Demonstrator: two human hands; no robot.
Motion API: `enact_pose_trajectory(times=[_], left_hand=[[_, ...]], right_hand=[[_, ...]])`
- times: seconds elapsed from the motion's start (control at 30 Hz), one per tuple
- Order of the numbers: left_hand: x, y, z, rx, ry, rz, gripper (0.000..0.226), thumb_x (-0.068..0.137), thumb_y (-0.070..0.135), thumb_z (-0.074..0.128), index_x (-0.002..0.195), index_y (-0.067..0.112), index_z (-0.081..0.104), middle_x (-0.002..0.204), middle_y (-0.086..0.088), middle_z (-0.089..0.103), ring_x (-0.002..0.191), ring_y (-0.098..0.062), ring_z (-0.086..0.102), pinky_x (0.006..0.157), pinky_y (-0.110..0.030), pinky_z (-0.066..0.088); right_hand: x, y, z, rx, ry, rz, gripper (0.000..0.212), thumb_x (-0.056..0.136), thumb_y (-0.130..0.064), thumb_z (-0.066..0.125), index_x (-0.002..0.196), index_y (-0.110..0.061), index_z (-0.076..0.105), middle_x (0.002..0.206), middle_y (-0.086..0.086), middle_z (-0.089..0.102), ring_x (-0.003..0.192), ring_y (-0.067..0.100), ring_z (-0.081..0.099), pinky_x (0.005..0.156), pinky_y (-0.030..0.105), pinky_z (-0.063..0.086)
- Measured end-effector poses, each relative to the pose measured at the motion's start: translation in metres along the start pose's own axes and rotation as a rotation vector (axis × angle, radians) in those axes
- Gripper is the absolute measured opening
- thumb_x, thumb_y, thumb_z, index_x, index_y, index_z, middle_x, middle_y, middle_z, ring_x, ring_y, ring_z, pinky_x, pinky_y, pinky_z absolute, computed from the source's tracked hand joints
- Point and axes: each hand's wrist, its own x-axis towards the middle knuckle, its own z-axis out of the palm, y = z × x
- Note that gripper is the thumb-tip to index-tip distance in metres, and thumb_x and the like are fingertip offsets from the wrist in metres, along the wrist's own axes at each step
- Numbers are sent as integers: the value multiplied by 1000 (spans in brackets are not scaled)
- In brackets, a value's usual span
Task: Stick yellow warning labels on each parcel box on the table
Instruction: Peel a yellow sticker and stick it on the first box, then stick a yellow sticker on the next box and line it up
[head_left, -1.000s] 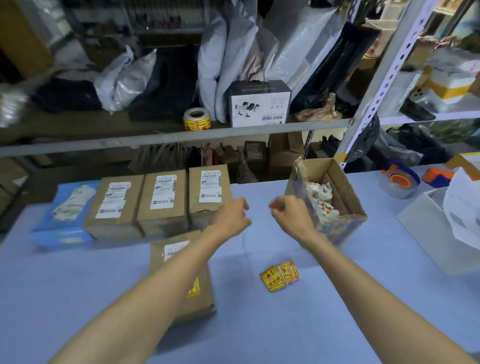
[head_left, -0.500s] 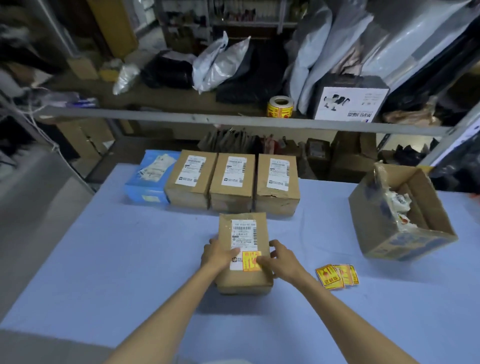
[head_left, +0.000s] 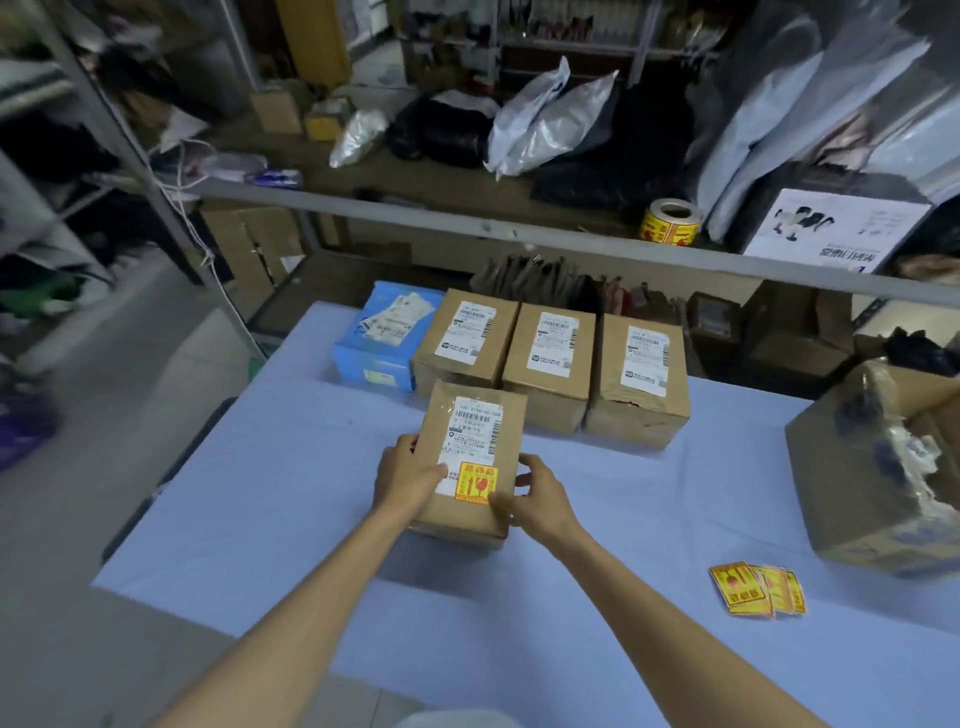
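A brown parcel box (head_left: 498, 434) lies on the blue table (head_left: 291, 493) in front of me, with a white shipping label and a yellow warning label (head_left: 475, 483) stuck near its front edge. My left hand (head_left: 405, 475) grips the box's left side, thumb on top. On the right front corner my right hand (head_left: 540, 493) holds the box, thumb beside the yellow label. Behind it stand three brown parcel boxes (head_left: 550, 358) in a row, each showing only a white label, and a blue parcel (head_left: 382, 338) at their left. Loose yellow warning labels (head_left: 756, 590) lie at the right.
An open cardboard box (head_left: 878, 493) with scraps inside stands at the table's right edge. A roll of yellow labels (head_left: 670, 222) sits on the shelf behind the metal rail (head_left: 467, 234). Shelving and bags crowd the back; floor lies to the left.
A second ago both hands hovered in the air above the table. They came down onto the near box and now hold its sides; the view has swung left.
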Motion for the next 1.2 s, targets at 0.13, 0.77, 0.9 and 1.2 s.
enact_pose_trajectory(times=[0.13, 0.77, 0.9, 1.2], left_hand=[[14, -17, -24, -35, 49, 39, 56, 83, 22, 71, 133, 13, 48, 131, -11, 53, 116, -29, 55, 91, -35, 45], [24, -31, -25, 5, 80, 142, 63, 74, 5, 77, 131, 17, 52, 130, -5, 56, 119, -25, 54, 93, -33, 47], [19, -3, -15, 119, 49, 282, 59, 74, 4, 73, 127, 23, 57, 126, 0, 60, 116, -22, 52, 89, -27, 44], [-4, 101, 63, 249, -164, 577, 47, 77, 17, 71, 122, 20, 60, 121, 0, 61, 113, -21, 57, 90, -34, 49]], right_hand=[[13, -13, 28, 17, -42, -14, 66, 84, -6, 70, 141, -12, 35, 119, 3, 54, 103, 18, 55, 94, 41, 53], [23, -9, 38, -17, 26, 118, 81, 78, -16, 78, 145, -13, 33, 135, 14, 51, 121, 27, 52, 98, 43, 49], [19, -15, 20, -66, 96, 105, 79, 80, -23, 77, 145, -11, 35, 139, 14, 49, 123, 27, 52, 93, 35, 47], [1, -3, -87, -377, 253, 51, 63, 83, -26, 70, 138, -8, 43, 137, 11, 51, 123, 27, 51, 97, 38, 47]])
